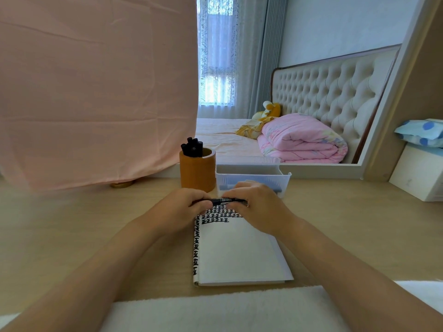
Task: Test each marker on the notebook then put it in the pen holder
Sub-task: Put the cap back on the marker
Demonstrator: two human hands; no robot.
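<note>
The left hand (182,208) and right hand (255,207) each curl their fingers round one end of a black marker (221,200), held level just above the top of the open notebook (239,255), whose page carries rows of black marks. Its cap and tip are hidden by the fingers.

Behind stand a wooden pen holder (197,174) with black markers (192,147) and a clear plastic bin (254,174), contents blurred. All rest on a pale wood desk (347,224). A pink cloth (96,92) hangs at the left; a bed with a pink quilt (302,140), a tufted headboard (330,87) and a curtained window (218,51) lie beyond.
</note>
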